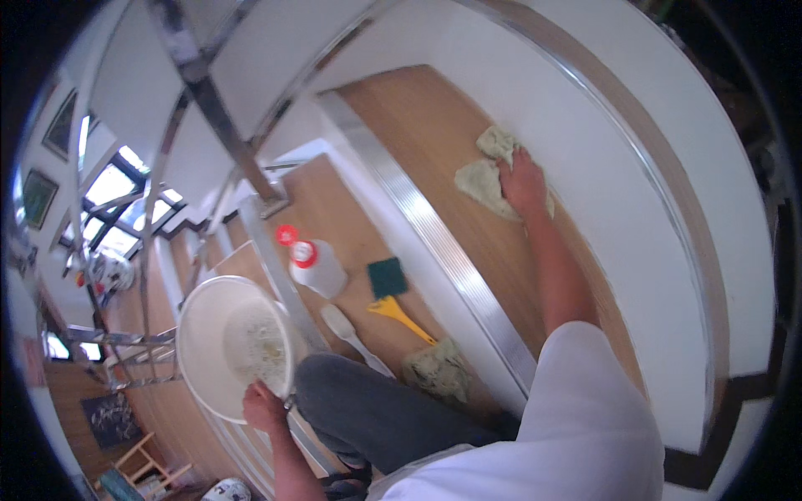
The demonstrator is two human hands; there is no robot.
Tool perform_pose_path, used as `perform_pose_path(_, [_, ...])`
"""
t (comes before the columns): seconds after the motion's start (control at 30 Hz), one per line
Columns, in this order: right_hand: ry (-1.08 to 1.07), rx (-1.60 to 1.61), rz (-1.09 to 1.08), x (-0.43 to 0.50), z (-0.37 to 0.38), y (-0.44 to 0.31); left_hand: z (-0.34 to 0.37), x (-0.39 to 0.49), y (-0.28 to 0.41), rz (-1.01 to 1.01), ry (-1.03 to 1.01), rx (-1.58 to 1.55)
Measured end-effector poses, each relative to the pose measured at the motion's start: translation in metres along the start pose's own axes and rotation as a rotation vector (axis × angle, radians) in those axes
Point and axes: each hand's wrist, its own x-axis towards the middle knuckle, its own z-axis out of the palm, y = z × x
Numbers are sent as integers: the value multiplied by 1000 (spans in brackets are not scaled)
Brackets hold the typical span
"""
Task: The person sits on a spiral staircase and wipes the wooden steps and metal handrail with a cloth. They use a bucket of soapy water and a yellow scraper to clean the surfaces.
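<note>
On the wooden stair tread [413, 113], my right hand [525, 185] presses a pale green cloth [482, 181] close to the white riser. The cloth lies bunched and partly spread under my fingers. Lower left, my left hand [264, 407] is closed at the near rim of a white bucket [203, 344], which holds foamy water. On the step below lie a white bottle [322, 269] with its red cap flipped up, a dark green scouring pad [387, 277], a yellow scraper [401, 318], a white scrub brush [351, 332] and a second greenish cloth [438, 369].
A ribbed metal nosing [438, 235] edges the tread. Metal railing posts [219, 119] and curved rails stand at the left. Further down are more stairs, a wooden stool frame [150, 463], windows [113, 188] and framed pictures [39, 199]. My bent knee [376, 394] is beside the bucket.
</note>
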Motion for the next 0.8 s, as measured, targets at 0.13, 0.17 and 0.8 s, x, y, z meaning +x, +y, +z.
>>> perform_pose_path(0.13, [-42,59,162,-139,-60,89,-20,-5,23,-19,-159,-19])
perform_pose_path(0.17, [-31,100,268,-184,-79,110,-25,-5,26,-13,-151,-38])
perform_pose_path(0.8, [-119,523,502,-313,-123,71,-22,-18,30,16,67,-229])
